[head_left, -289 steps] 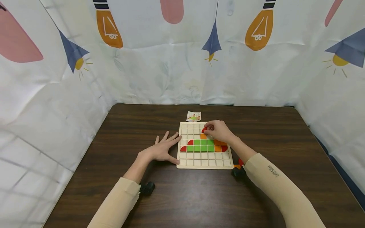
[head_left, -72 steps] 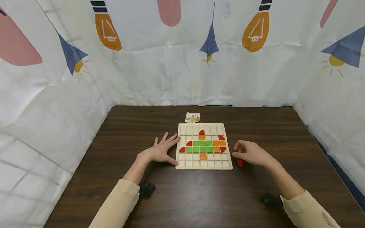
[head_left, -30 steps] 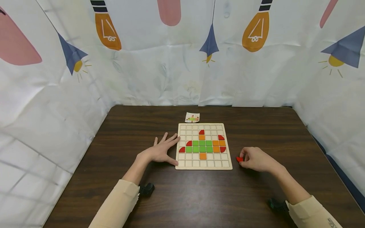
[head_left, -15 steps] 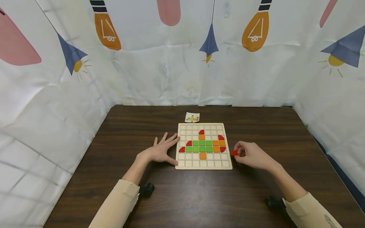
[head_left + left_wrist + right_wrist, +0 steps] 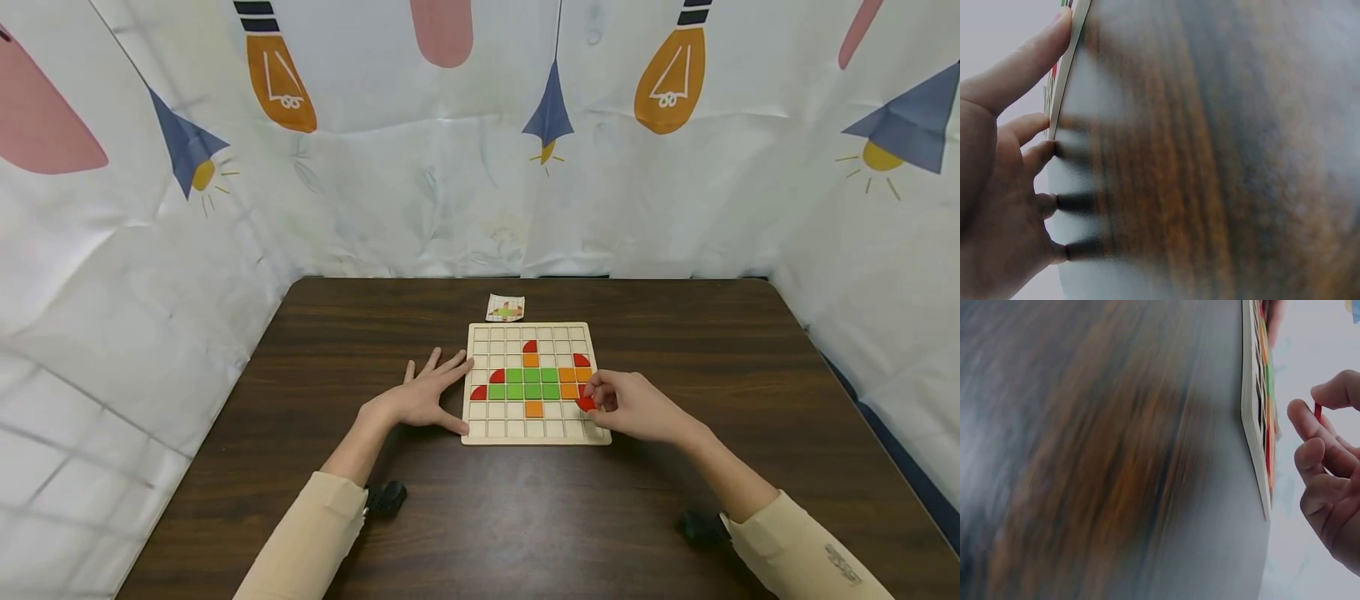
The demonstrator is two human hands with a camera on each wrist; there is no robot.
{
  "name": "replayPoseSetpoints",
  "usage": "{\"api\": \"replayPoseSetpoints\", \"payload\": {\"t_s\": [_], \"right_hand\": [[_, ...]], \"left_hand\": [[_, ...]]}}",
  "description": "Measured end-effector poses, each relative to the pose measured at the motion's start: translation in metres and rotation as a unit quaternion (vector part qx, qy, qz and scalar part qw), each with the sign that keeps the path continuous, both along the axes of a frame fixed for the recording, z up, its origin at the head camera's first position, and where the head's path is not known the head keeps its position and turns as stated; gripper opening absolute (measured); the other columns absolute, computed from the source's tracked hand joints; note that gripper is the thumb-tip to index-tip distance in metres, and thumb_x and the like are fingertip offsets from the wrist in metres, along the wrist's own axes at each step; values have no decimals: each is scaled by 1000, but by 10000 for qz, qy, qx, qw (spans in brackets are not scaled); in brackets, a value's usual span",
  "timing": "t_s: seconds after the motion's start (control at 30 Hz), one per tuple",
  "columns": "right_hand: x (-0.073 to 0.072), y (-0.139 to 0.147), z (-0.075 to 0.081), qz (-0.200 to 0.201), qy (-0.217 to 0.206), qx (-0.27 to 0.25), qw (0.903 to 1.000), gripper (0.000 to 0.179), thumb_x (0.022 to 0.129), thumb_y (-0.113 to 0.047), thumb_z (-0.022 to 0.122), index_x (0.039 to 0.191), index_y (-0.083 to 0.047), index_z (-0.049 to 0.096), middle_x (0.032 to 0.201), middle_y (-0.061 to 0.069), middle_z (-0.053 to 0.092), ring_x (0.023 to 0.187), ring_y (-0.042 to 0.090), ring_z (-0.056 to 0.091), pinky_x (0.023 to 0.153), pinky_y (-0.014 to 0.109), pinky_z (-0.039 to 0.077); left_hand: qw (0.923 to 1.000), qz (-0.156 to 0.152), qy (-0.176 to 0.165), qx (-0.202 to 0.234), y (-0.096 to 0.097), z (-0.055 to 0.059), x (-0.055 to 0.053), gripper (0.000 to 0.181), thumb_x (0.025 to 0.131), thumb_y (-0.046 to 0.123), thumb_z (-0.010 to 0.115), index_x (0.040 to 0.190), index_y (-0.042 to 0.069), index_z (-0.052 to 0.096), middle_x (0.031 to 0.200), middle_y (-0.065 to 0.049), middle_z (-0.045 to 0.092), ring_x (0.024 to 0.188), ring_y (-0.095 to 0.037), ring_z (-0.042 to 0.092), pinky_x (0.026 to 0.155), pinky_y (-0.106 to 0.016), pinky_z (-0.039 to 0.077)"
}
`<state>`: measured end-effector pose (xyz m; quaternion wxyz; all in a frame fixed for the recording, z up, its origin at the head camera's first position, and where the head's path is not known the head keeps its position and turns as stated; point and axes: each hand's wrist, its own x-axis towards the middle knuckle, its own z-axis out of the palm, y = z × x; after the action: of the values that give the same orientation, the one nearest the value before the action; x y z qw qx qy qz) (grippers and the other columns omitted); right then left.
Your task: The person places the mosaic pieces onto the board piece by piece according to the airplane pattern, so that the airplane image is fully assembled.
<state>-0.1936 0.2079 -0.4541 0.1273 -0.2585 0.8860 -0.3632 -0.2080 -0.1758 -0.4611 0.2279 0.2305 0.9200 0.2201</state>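
Note:
A pale wooden grid board [image 5: 517,429] lies on the dark table, bearing green squares [image 5: 532,383], orange squares and red quarter-round tiles in its cells. One orange square [image 5: 534,409] sits by itself below the green rows. My right hand [image 5: 633,406] pinches a red quarter-round tile [image 5: 584,403] between thumb and finger, above the board's right side. In the right wrist view that tile [image 5: 1318,411] shows edge-on, held apart from the board. My left hand [image 5: 420,400] is spread, its thumb and a fingertip touching the board's left edge [image 5: 1067,69].
A small pattern card [image 5: 506,308] lies just behind the board. The brown table [image 5: 495,525] reaches back to a printed white curtain [image 5: 420,200]. Dark wrist cameras [image 5: 387,498] sit at both cuffs.
The right hand picked up the last red tile from the table right of the board and carried it left over the board. Earlier, more tiles were laid on the board. The left hand stayed put.

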Motion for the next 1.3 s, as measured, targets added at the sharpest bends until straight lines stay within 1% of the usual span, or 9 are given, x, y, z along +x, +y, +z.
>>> {"api": "replayPoseSetpoints", "payload": {"t_s": [0.2,0.3,0.47,0.57,0.8,0.97,1.13,1.3], "right_hand": [[1,-16,-1,125,-36,-3,9999,20,87,-11,78,102,-8,65,79,-7,64,70,14,56,61,26,46],[2,-21,-3,266,-35,-11,9996,18,86,-9,77,101,-9,66,79,-8,64,70,12,56,62,25,47],[3,-31,-8,523,81,-109,9985,19,87,-10,80,100,-10,68,80,-10,65,71,10,58,65,25,50],[4,-36,-9,599,93,-128,9981,19,87,-12,82,100,-10,68,80,-11,65,71,9,58,65,26,51],[5,-50,-11,663,-76,-118,9977,20,87,-15,83,101,-10,69,82,-12,67,73,8,62,69,26,55],[7,-56,-12,683,-132,-56,9976,20,88,-17,84,100,-8,71,77,-13,66,69,7,61,65,27,53],[9,-60,-11,666,-76,22,9978,19,87,-17,84,98,-9,71,73,-13,64,66,7,59,63,27,53],[9,-64,-12,614,135,124,9979,19,86,-18,86,96,-10,71,72,-14,62,66,5,58,65,26,53]], "left_hand": [[10000,8,3,-5,0,0,-1,111,84,53,83,167,19,17,172,-5,2,154,-39,-14,113,-72,-11],[10000,6,-12,29,0,0,0,111,84,52,83,167,19,18,172,-5,3,154,-39,-14,113,-72,-12],[10000,22,6,35,0,1,0,111,83,52,83,167,19,18,172,-5,3,154,-40,-14,113,-72,-11],[10000,12,31,25,0,1,-1,111,83,52,83,167,19,18,172,-5,3,154,-40,-14,113,-73,-11],[10000,26,15,25,0,2,1,111,83,51,84,167,19,18,172,-5,3,154,-40,-14,113,-72,-11],[10000,26,27,45,0,2,1,111,83,51,84,167,19,18,172,-5,3,154,-40,-13,113,-72,-11],[10000,1,43,38,0,0,0,111,83,52,83,167,19,18,172,-5,3,154,-40,-14,113,-73,-11],[10000,27,15,42,0,0,0,111,83,52,83,167,20,18,172,-4,2,154,-39,-14,113,-72,-12]]}}
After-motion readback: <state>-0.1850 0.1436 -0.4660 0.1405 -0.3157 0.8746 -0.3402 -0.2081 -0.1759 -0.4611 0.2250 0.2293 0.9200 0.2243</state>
